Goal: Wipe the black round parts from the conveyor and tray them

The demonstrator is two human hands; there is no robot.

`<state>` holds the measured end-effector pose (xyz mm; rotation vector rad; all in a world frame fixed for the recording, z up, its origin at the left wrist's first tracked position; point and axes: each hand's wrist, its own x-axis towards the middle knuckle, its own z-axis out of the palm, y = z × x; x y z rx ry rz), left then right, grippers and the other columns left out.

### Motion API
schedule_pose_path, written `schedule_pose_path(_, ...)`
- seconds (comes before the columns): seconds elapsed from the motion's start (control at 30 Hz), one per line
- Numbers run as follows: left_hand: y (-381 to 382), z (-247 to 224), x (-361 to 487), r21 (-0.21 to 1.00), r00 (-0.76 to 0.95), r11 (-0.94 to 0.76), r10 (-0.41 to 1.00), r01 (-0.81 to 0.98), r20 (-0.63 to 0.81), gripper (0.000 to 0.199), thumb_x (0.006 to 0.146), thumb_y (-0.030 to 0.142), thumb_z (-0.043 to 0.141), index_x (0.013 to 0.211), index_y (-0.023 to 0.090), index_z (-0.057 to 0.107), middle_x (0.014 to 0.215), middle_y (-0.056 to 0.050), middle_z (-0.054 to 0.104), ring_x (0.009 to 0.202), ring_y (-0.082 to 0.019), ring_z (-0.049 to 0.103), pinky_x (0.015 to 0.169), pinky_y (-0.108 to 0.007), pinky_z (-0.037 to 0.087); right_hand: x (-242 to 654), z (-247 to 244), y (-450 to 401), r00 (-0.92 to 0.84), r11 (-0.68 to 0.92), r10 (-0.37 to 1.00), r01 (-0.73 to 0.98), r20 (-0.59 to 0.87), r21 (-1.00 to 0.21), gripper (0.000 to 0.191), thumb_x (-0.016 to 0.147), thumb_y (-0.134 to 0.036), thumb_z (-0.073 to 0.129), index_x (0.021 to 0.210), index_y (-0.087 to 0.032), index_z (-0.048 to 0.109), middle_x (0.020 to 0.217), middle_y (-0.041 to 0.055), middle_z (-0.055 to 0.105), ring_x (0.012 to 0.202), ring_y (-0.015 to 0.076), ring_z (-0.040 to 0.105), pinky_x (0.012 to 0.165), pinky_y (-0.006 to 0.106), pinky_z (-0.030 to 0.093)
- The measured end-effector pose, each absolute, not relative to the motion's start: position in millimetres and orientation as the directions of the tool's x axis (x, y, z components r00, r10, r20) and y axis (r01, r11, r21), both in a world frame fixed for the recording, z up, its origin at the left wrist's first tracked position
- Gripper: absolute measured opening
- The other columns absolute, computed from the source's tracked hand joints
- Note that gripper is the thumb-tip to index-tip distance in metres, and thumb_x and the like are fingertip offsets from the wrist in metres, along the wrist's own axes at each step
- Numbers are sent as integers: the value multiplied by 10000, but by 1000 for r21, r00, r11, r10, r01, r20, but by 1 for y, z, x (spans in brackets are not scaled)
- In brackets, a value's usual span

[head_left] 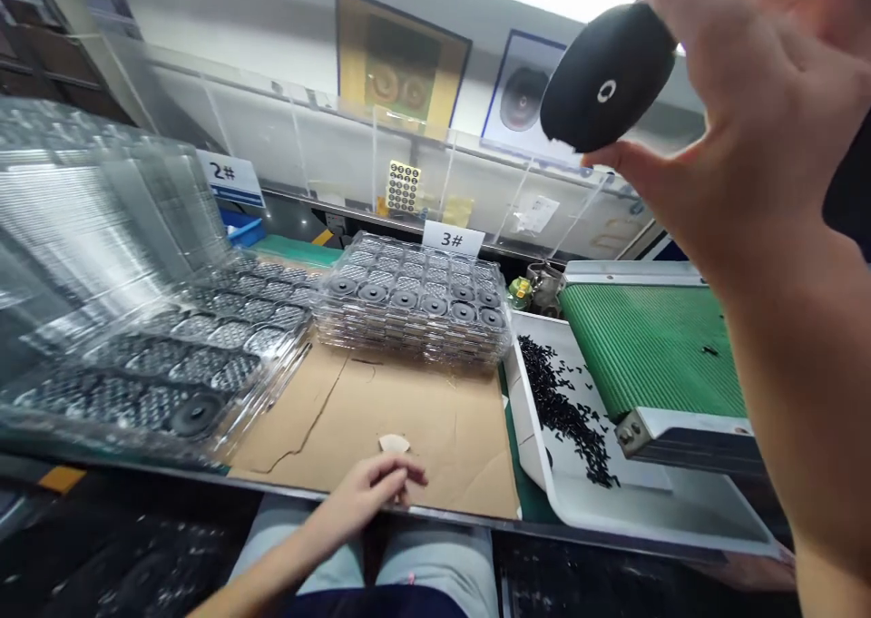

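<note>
High at the upper right, my right hand (pixel 762 92) grips a black round disc (pixel 585 73) by its edge, between the thumb below and the fingers above. A small pale ring marks the disc's middle, and its lower left edge looks uneven. My left hand (pixel 387 486) rests low over the front edge of a cardboard sheet (pixel 422 409), its fingers loosely bent and somewhat apart, with nothing visible in them. Just beyond those fingers lies a small cream-coloured piece (pixel 394 443).
Stacked clear plastic trays (pixel 412 305) hold black round parts. More trays (pixel 163 364) stand at the left. On the right, a white bin (pixel 537 418) contains many small black pieces beside a green conveyor belt (pixel 653 337). A clear partition (pixel 333 137) runs along the back.
</note>
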<state>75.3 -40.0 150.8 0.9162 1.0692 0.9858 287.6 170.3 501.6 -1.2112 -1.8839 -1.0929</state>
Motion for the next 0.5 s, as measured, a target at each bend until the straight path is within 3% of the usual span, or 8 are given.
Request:
schedule_pose_path(0.03, -33, 166, 69, 919, 165, 260, 962, -297, -219, 439, 771, 522, 681, 959, 125, 688, 980, -124, 727, 684, -137, 614, 669, -251, 450, 268, 496, 150, -564, 402, 353, 812, 747, 423, 893, 778, -674, 113, 950, -55, 734, 1232, 182, 595, 1186, 357, 512, 741, 482, 338)
schedule_pose_path(0.1, -23, 193, 57, 784, 201, 226, 971, -577, -132, 423, 828, 516, 622, 1040, 153, 670, 1034, -137, 724, 633, -115, 604, 573, -217, 412, 238, 474, 116, -788, 682, 234, 550, 569, 482, 661, 844, -618, 411, 1274, -151, 593, 1235, 142, 620, 1190, 307, 531, 861, 477, 384)
schedule_pose_path(0.2, -17, 212, 45, 609, 394, 305, 919, -732, 14, 525, 863, 595, 522, 1200, 203, 614, 1121, -160, 700, 635, -131, 646, 521, -203, 399, 216, 418, 84, -926, 910, 84, 221, 368, 350, 602, 820, -335, 699, 1360, -160, 498, 1151, 101, 674, 1100, 237, 589, 923, 410, 465)
schedule_pose_path(0.3, -21, 200, 39, 619, 603, 456, 797, -640, 36, 656, 831, 691, 472, 986, 91, 688, 809, -143, 725, 609, -168, 656, 550, -234, 449, 208, 355, 59, -982, 986, -33, -2, 184, 168, 459, 859, -242, 628, 1290, -111, 540, 1099, 111, 692, 1027, 208, 607, 884, 351, 474)
schedule_pose_path(0.37, -29, 181, 37, 643, 722, 553, 692, -530, 0, 652, 773, 708, 544, 849, 78, 695, 673, -110, 690, 597, -205, 664, 574, -282, 484, 205, 320, 43, -993, 996, -75, -71, 94, 46, 443, 882, -226, 568, 1296, -75, 520, 1128, 141, 681, 1027, 214, 600, 879, 351, 458)
schedule_pose_path(0.5, -58, 146, 32, 569, 839, 702, 544, -429, -38, 609, 719, 640, 665, 1020, 112, 695, 833, -110, 714, 751, -293, 709, 644, -378, 522, 201, 273, 21, -996, 964, -91, -83, -18, -253, 537, 864, -211, 569, 1357, -39, 443, 1196, 163, 647, 1073, 221, 572, 911, 358, 440)
